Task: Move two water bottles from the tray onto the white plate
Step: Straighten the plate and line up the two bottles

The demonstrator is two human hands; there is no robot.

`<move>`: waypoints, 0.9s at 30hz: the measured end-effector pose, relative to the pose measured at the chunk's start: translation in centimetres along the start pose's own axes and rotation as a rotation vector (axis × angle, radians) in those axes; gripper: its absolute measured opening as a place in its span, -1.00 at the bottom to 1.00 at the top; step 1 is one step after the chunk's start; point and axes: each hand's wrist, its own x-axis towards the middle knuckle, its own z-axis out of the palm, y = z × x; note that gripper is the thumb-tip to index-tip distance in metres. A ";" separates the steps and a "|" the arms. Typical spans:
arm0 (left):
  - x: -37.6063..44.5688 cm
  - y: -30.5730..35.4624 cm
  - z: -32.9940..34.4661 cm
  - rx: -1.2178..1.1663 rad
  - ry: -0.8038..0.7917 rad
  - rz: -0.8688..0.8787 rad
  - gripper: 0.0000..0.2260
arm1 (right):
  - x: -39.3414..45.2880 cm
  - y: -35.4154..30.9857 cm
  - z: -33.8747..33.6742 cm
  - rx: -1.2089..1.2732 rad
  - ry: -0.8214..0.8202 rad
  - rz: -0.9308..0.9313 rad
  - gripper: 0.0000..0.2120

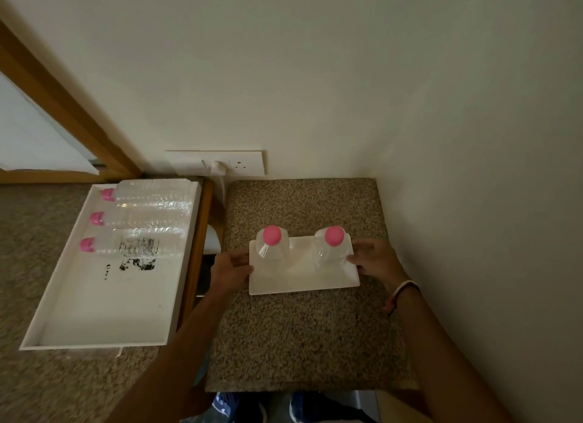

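Two pink-capped water bottles (272, 246) (332, 244) stand upright on the white plate (303, 280) on the speckled tabletop (299, 344). The left hand (232, 269) grips the plate's left edge; the right hand (372, 258) holds its right edge. Three bottles (138, 221) lie in the white tray (104, 312).

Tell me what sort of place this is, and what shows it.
Probably a hotel room or similar lodging: identical pink-capped water bottles lie in a white tray, two more stand on a white plate on a granite counter, under a wall socket.
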 end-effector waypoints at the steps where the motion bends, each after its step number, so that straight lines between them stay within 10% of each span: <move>1: -0.1 -0.2 0.0 -0.015 0.013 -0.001 -0.60 | 0.2 -0.1 0.0 -0.014 -0.014 -0.006 -0.75; 9: -0.7 -1.0 0.4 -0.058 0.080 0.035 -0.61 | 0.0 -0.2 -0.4 -0.044 -0.026 0.039 -0.72; 16: -0.2 -0.9 -0.5 0.178 -0.215 0.217 -0.18 | -0.1 0.8 -0.7 -0.129 -0.307 -0.279 -0.09; 27: -0.2 -0.9 1.8 0.385 -0.070 0.272 -0.24 | -1.3 1.7 4.1 -0.215 0.027 -0.432 -0.19</move>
